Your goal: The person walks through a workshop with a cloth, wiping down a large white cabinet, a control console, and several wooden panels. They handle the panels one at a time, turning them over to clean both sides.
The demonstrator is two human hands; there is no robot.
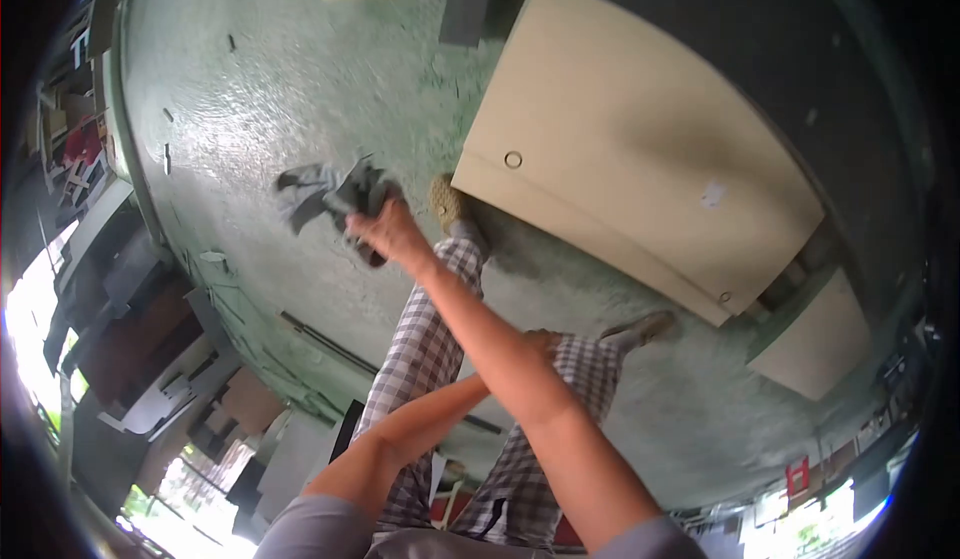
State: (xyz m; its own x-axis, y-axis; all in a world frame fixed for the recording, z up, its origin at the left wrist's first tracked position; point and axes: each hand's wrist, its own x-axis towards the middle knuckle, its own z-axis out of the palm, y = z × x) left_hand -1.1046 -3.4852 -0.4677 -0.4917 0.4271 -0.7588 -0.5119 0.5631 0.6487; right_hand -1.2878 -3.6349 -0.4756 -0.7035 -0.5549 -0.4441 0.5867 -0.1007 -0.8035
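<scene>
My right hand (392, 235) is closed around a crumpled grey cloth (345, 191), held out over the floor to the left of my foot. Loose folds of the cloth hang out to the left, and it is slightly blurred. My right forearm crosses over my left one. My left hand (543, 341) lies at my knee on the checked trousers (588, 364). It is mostly hidden behind the right arm, so its fingers do not show clearly.
A large beige board (640, 139) with round marks lies to the right on a dark surface (780, 59). A smaller beige piece (815, 344) sits at its lower right. Glossy green floor (250, 89) spreads to the left, with stacked boards (140, 334) beyond.
</scene>
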